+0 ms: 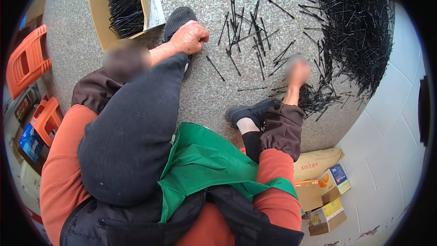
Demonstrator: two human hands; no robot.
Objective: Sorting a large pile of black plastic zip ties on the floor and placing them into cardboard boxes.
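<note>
My left hand is closed, its fingers curled in above my dark shoe, close to the cardboard box of black sticks. Anything within those fingers is hidden. Out to the right, my right hand is blurred, so its fingers cannot be read. It is over the edge of the large heap of thin black sticks. Between the two hands, several loose black sticks lie scattered at various angles, some with a small thicker end. The open cardboard box holds many similar sticks, lying roughly parallel.
The floor is speckled grey. Orange plastic stools stand at the left edge. Cardboard cartons and a tan sack are at the lower right, by the pale tiles. A green apron covers my lap.
</note>
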